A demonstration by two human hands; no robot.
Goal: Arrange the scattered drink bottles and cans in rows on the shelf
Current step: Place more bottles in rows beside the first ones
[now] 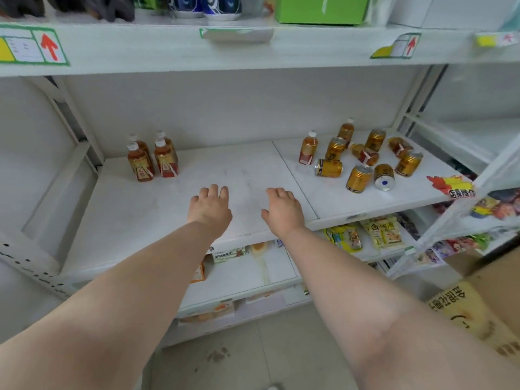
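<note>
Several amber tea bottles (153,159) with white caps stand upright in a tidy block at the back left of the white shelf (126,220). On the right half lie scattered gold cans (359,178) and more tea bottles (308,148), some upright, some on their sides. One can (328,168) lies flat, and another can (383,177) shows its silver end. My left hand (210,208) and my right hand (281,211) hover over the middle of the shelf. Both have relaxed fingers and hold nothing.
An upper shelf (253,49) with price tags overhangs the work area. Below sit shelves of snack packets (365,235). A cardboard box (484,308) stands on the floor at the right. A red and yellow promo tag (453,185) hangs at the shelf's right front edge.
</note>
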